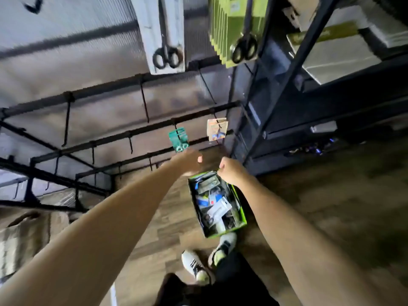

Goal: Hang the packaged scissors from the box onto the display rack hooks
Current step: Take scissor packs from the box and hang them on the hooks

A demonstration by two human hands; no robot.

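At far left a cardboard carton (24, 230) sits low by the rack (92, 142), whose black bars and bare hooks (144, 102) run across the view against the grey wall; the frame is blurred. The left hand (187, 161) reaches out just below a green pack (178, 139) hanging on a lower hook; its fingers look curled, but whether they grip anything I cannot tell. Above hangs a white pack (164, 34) with black scissors, and to its right a stack of lime packs (236, 29). Right of the green pack a tan pack (217, 130) hangs on another hook. The right hand (231, 171) is clenched, near the tan pack's lower edge and over the far rim of the box (239, 214); nothing clearly shows in its grasp. The box stands on the wood floor (320, 195), full of packaged scissors (215, 202), with white shoes (223, 244) just beside its near end. Dark shelving (293, 69) with flat cartons stands at right.
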